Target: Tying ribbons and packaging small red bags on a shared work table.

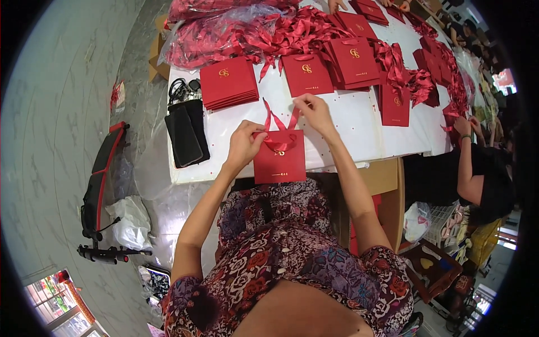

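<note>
A small red paper gift bag [279, 171] with gold print lies at the table's front edge, its lower part jutting past it. A red satin ribbon [278, 146] hangs in a loop across its top, and loose ends reach up onto the white tabletop. My left hand [247, 144] is closed at the bag's upper left corner, with thumb and fingertips on the ribbon. Above the bag's right corner, my right hand [317, 114] pinches a raised length of the same ribbon. Just beyond lies another red bag [307, 76].
Stacked red bags [229, 84] lie at the left, beside a black phone [184, 136] and keys [187, 90]. Ribbons in plastic [219, 42] heap up behind. More bags [355, 63] with ribbons run right along the white table [359, 137]. A co-worker's arm [465, 163] shows at right.
</note>
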{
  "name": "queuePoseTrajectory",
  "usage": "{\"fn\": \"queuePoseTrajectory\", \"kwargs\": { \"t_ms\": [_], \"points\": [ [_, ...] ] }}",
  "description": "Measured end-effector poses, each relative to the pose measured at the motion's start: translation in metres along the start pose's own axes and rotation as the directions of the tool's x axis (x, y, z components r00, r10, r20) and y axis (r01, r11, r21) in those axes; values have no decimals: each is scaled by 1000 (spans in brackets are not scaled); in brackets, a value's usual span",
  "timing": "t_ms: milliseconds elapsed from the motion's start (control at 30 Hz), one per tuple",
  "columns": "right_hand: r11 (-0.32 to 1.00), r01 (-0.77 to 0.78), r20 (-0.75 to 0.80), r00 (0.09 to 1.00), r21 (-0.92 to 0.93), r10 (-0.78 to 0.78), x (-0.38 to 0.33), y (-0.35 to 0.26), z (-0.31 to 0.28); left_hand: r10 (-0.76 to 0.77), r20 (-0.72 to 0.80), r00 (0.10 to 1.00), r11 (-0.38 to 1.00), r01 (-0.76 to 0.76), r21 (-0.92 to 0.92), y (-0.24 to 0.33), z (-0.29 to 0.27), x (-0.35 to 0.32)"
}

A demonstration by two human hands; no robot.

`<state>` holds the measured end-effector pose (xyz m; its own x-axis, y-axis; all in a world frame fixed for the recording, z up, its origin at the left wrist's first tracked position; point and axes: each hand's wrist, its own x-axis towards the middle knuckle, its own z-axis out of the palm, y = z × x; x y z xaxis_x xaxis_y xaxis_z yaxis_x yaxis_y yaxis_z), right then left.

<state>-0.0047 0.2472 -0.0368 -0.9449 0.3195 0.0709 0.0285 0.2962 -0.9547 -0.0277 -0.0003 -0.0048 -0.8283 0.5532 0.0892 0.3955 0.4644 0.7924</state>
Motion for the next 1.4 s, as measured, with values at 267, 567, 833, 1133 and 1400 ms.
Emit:
{"fn": "queuePoseTrajectory", "kwargs": {
  "t_ms": [267, 567, 833, 1133, 1400],
  "points": [
    [928, 7, 133, 990, -373, 46, -6, -27, 31, 40, -137, 990, 977, -10, 214, -7, 15, 31],
    [951, -42, 80, 994, -307, 69, -19, -12, 36, -254, -126, 959, 967, 248, -64, -14, 28, 29],
    [992, -87, 35, 996, 93, 84, -26, 15, 36, 204, -176, 963, 905, -117, 409, -13, 32, 29],
    [996, -83, 33, 996, 29, 82, -33, 17, 42, -29, -143, 989, 980, 57, 193, -20, 37, 39],
    [914, -166, 109, 985, 371, 134, -39, -4, 36, -161, -52, 986, 936, 136, -324, -2, 44, 34]
  ]
}}
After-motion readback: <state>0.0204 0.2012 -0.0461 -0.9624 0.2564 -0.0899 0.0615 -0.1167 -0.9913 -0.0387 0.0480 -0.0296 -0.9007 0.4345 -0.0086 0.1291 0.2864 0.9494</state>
